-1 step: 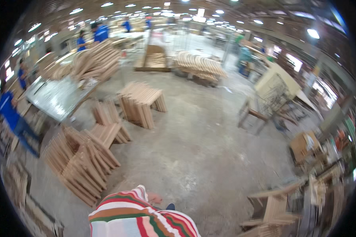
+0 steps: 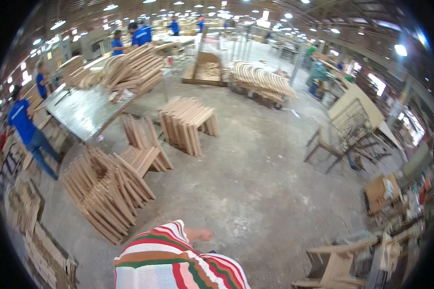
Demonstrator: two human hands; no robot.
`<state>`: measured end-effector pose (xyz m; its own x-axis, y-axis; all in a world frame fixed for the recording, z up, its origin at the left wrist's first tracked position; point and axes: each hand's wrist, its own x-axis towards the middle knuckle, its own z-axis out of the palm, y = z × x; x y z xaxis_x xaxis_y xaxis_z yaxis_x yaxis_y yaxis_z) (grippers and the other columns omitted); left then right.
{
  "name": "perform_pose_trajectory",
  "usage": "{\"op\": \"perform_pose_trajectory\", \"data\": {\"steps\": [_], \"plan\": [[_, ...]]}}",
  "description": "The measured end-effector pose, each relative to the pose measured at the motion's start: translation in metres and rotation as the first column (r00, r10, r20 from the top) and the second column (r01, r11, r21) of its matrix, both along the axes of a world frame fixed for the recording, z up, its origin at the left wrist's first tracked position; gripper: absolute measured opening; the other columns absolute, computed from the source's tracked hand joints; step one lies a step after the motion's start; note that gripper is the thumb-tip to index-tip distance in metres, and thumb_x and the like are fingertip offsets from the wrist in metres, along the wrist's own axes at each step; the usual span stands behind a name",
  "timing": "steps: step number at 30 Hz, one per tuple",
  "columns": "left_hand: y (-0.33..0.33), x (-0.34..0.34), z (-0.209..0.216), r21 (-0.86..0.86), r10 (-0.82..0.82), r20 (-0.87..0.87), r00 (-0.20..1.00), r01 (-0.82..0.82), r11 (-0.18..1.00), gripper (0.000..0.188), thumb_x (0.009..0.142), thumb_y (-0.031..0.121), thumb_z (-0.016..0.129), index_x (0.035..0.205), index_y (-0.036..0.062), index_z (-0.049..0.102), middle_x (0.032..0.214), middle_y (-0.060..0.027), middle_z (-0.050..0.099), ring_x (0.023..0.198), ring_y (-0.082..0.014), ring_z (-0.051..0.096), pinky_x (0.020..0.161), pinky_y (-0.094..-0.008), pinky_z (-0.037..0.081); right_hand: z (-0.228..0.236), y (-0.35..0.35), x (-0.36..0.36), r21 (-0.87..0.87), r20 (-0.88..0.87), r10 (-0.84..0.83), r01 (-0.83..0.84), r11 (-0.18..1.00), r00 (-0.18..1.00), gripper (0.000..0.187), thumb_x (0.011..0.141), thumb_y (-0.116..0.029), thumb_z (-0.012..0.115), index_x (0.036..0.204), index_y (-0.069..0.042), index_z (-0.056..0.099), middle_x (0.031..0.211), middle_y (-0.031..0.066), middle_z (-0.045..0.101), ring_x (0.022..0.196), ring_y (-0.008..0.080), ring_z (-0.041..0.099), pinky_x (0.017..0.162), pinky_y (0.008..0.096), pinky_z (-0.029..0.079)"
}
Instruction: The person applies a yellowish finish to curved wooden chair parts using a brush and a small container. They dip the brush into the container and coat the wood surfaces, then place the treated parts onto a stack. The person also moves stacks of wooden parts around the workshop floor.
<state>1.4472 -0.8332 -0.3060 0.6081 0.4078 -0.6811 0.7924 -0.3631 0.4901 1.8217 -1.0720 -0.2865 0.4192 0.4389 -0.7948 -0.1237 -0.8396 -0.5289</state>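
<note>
My left hand (image 2: 205, 234) comes out of a striped knit sleeve (image 2: 171, 231) at the lower middle, bent across in front of me. Its fingers look curled closed, and I see nothing in them, though it is small and slightly blurred. The hand hangs over the bare concrete floor and touches nothing. To its left stands a stack of wooden frame parts (image 2: 103, 188), the closest pieces to it. Below the hand, the tip of a dark shoe (image 2: 212, 251) peeks past the striped cloth. My right hand is out of view.
More stacked wooden frames (image 2: 147, 149) and a stool-shaped stack (image 2: 188, 123) stand ahead left. A metal-topped table (image 2: 84, 111) bears curved wood. A loaded cart (image 2: 263, 82), a dark chair frame (image 2: 340, 139), a cardboard box (image 2: 383, 192) and wood pieces (image 2: 340, 262) stand rightward. Workers in blue (image 2: 24, 125) stand left.
The whole scene has shifted rightward in the picture, and the far stacks slightly upward. My left hand has moved up and right and shows more clearly past the sleeve.
</note>
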Motion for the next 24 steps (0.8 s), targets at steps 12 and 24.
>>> {"op": "perform_pose_trajectory", "data": {"steps": [12, 24], "plan": [[0.313, 0.055, 0.064, 0.149, 0.489, 0.393, 0.779, -0.578, 0.802, 0.028, 0.076, 0.023, 0.052, 0.097, 0.0061, 0.061, 0.094, -0.0178, 0.063, 0.088, -0.0342, 0.059, 0.075, -0.0426, 0.046, 0.012, 0.446, 0.032, 0.125, -0.037, 0.486, -0.479, 0.869, 0.873, 0.027, 0.089, -0.024, 0.051, 0.107, -0.005, 0.052, 0.082, 0.0061, 0.059, 0.065, 0.0147, 0.058, 0.048, 0.0255, 0.043], [0.370, 0.003, 0.040, 0.211, 0.958, 0.134, 0.254, -0.952, 0.223, 0.029, 0.076, 0.022, 0.049, 0.083, -0.0011, 0.064, 0.077, -0.0225, 0.063, 0.073, -0.0384, 0.060, 0.066, -0.0466, 0.047, 0.041, 0.903, 0.155, 0.178, 0.224, 0.589, -0.626, 0.759, 0.777, 0.027, 0.088, -0.024, 0.051, 0.109, -0.006, 0.052, 0.082, 0.0058, 0.059, 0.064, 0.0146, 0.057, 0.047, 0.0252, 0.042]]}}
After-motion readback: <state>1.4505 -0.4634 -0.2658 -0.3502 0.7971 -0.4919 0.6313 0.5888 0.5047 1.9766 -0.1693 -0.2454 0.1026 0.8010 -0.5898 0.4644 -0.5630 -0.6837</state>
